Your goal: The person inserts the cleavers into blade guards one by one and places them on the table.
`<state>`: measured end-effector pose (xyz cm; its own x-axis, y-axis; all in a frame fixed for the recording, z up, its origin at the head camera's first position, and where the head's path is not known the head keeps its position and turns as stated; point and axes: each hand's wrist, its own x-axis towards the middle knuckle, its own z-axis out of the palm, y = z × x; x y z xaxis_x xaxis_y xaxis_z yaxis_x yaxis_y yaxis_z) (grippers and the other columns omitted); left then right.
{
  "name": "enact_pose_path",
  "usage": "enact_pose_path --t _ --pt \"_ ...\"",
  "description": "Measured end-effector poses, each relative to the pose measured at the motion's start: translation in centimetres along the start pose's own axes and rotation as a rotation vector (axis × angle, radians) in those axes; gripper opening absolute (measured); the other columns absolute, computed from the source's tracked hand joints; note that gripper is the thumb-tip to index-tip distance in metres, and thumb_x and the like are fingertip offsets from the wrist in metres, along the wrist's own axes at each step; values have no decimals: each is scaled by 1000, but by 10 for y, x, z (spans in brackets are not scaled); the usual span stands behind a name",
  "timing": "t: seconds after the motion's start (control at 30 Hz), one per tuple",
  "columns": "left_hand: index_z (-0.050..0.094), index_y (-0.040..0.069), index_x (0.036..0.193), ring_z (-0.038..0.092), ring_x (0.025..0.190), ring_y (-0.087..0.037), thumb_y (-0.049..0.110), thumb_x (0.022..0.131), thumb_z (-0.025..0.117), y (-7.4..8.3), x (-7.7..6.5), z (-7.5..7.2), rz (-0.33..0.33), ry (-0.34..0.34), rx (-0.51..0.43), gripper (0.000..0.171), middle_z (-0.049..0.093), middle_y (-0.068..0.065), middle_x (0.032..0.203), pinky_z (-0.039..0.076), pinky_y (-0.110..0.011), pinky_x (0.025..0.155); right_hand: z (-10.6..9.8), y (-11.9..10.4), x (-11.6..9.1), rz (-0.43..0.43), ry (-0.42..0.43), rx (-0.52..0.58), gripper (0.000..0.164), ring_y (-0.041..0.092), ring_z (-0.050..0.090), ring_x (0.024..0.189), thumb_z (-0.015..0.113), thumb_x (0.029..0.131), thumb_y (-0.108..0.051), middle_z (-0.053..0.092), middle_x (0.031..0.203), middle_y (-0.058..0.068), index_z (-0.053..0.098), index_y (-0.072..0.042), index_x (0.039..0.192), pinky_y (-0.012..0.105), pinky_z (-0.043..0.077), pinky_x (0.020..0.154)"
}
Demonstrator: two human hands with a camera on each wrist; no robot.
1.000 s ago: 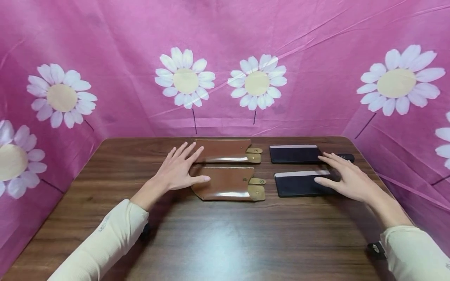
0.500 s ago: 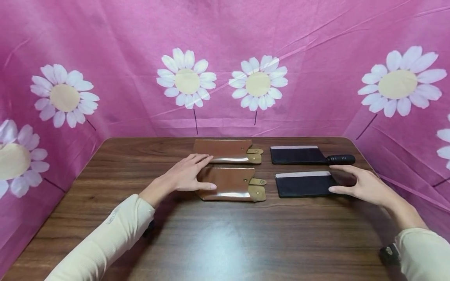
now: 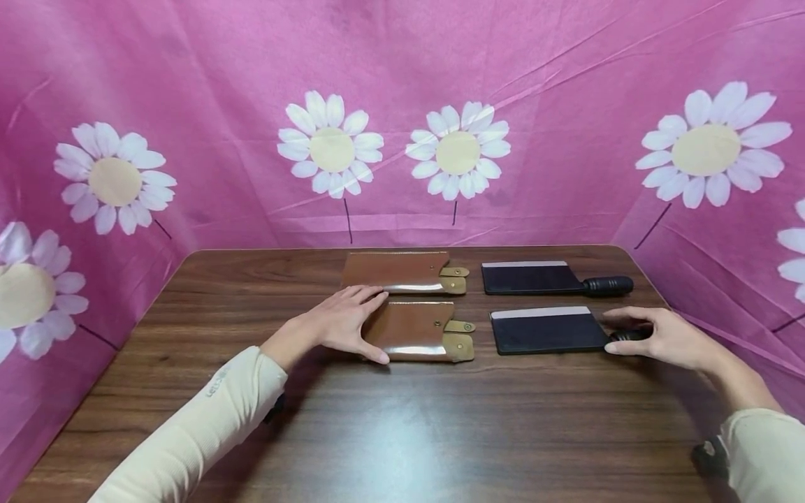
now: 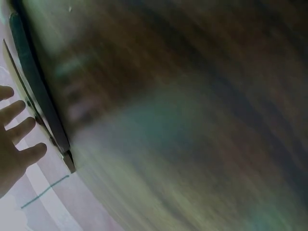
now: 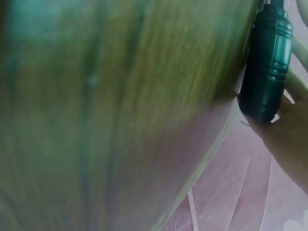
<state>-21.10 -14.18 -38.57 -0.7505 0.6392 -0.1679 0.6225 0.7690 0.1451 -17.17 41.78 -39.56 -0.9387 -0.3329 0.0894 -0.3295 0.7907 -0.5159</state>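
Observation:
Two brown leather sheaths with tan snap straps lie one behind the other in the head view: the far sheath (image 3: 396, 270) and the near sheath (image 3: 415, 332). To their right are two black cleavers with pale edges, the far cleaver (image 3: 528, 279) and the near cleaver (image 3: 547, 332). My left hand (image 3: 336, 318) spans the near sheath's left end, thumb at its front edge and fingers toward its back edge. My right hand (image 3: 673, 339) is at the near cleaver's handle (image 5: 267, 65), thumb and fingers on either side; a gap shows beside the handle in the right wrist view.
The wooden table (image 3: 402, 426) extends in front of both hands. Behind it and at its sides hangs a pink cloth (image 3: 396, 42) printed with white daisies. The far cleaver's handle (image 3: 606, 286) points toward the table's right edge.
My left hand has moved right and closer to the near sheath, its thumb reaching the front edge. My right hand has moved right and down to the near cleaver's handle, uncovering the far handle.

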Motion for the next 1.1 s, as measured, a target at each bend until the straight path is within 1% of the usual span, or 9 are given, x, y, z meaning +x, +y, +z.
enact_pose_path --t 0.1,0.2,0.3,0.47,0.53,0.7,0.83,0.97,1.1 --pt "23 8 162 20 151 -32 94 67 57 3 2 2 1 -15 35 133 22 -11 166 16 -54 120 0 4 -1 -26 -6 0 38 -4 60 95 89 78 -23 75 105 0 76 -12 112 10 40 78" --pt "24 7 162 21 150 -31 94 65 59 5 3 3 1 -19 62 135 23 -10 166 17 -56 119 1 7 -2 -50 -8 -5 29 -2 60 89 89 77 -20 74 97 -9 78 -17 103 10 40 76" --pt "25 6 161 22 149 -30 93 64 61 6 4 5 9 -14 69 135 26 -9 165 18 -57 119 1 9 -2 -50 -13 7 24 -3 59 87 89 77 -18 73 93 -13 78 -19 99 10 41 74" --pt "24 9 162 27 146 -28 91 64 63 6 5 7 7 -11 64 134 29 -8 163 27 -55 116 -1 10 -1 -9 -21 21 23 -4 59 87 89 78 -20 74 92 -10 79 -18 99 10 42 73" --pt "24 10 162 28 146 -29 91 64 64 6 4 9 5 -19 65 134 30 -8 162 29 -54 115 -1 9 -1 11 -21 22 23 -4 60 87 89 78 -21 75 93 -9 80 -17 99 10 42 73" --pt "26 8 162 29 146 -29 91 67 61 6 5 13 14 -21 72 131 30 -8 162 26 -53 116 -3 8 -1 46 -26 39 23 -5 60 89 88 79 -22 76 94 -7 81 -16 100 11 43 73" --pt "25 8 162 30 145 -28 90 69 60 5 5 15 16 -11 77 128 30 -8 163 26 -50 117 -3 6 -1 53 -21 55 23 -5 61 90 88 79 -22 76 94 -8 81 -16 100 11 43 74" --pt "26 8 162 29 145 -26 88 71 61 4 4 14 11 -13 62 125 30 -8 163 27 -49 116 -2 6 0 33 -7 63 22 -4 61 91 88 79 -22 75 94 -8 81 -18 100 10 42 76" --pt "27 7 161 29 144 -26 86 71 62 4 4 14 15 1 47 124 31 -9 163 27 -50 115 -2 5 -1 9 6 85 22 -3 62 91 88 79 -19 75 94 -6 81 -16 100 10 42 77"
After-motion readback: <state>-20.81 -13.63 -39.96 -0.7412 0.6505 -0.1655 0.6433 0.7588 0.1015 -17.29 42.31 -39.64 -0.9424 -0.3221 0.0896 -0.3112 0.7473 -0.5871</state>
